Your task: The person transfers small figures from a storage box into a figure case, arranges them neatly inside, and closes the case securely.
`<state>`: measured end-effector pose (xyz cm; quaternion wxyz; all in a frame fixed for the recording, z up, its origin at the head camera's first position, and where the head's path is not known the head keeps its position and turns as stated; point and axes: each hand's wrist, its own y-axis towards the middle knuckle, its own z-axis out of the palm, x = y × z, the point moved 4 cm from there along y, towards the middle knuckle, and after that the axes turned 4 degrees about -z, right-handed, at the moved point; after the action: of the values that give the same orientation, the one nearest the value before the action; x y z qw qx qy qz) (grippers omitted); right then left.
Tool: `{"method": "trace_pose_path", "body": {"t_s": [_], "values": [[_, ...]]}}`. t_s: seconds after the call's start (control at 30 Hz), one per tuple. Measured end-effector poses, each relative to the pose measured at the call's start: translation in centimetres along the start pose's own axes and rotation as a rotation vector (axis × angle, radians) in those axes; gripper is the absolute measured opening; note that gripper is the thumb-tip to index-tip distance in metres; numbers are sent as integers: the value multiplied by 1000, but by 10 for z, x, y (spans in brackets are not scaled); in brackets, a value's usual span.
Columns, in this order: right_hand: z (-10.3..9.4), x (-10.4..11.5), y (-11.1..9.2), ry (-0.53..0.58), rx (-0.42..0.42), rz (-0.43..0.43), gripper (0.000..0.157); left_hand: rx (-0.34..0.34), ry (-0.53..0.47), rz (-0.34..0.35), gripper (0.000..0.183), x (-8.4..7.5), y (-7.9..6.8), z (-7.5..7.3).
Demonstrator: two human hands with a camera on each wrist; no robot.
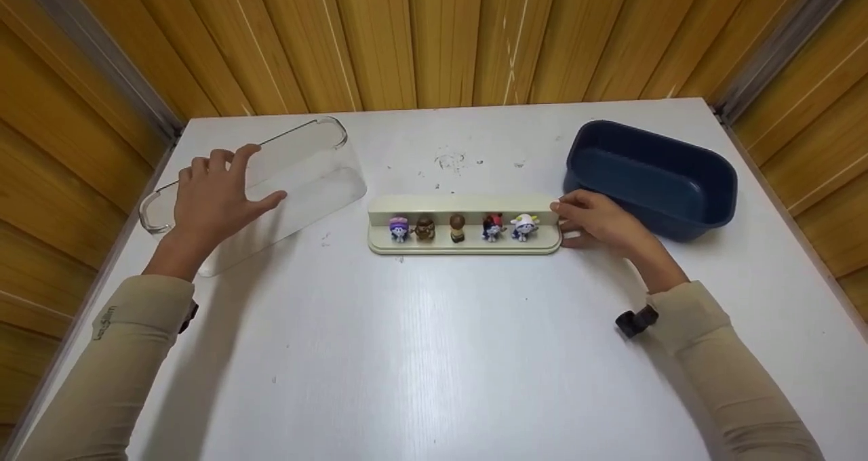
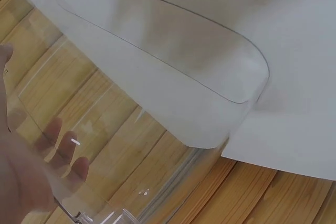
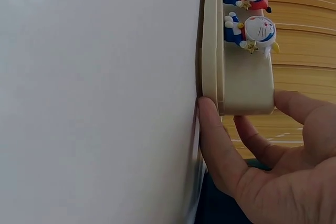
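At the left of the head view my left hand [image 1: 215,198] holds a clear plastic cover [image 1: 315,183] by its upper part. Through the transparent wall, several fingertips [image 2: 67,146] show on its far side in the left wrist view. A cream display base [image 1: 464,249] with a raised back ledge lies mid-table. Several small figurines stand in a row on it, among them a white-hooded figurine [image 1: 524,228] and a red-hooded figurine [image 1: 493,227]. My right hand [image 1: 603,222] grips the base's right end, with the thumb [image 3: 218,140] at its lower front edge and a finger at the back.
A dark blue open bin [image 1: 651,169] stands at the right, just behind my right hand. Beneath everything is a white table [image 1: 434,352] with dark specks towards its back. Wood-slat walls [image 1: 441,41] rise behind the table and at both sides.
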<state>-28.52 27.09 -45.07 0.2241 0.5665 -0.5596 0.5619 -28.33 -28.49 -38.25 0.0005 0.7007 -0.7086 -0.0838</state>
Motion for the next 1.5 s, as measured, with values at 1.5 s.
{"method": "trace_pose_path", "body": {"t_s": [1.5], "values": [[0, 0, -3, -11, 0, 6, 60, -524, 61, 134, 89, -66, -23, -57]]}}
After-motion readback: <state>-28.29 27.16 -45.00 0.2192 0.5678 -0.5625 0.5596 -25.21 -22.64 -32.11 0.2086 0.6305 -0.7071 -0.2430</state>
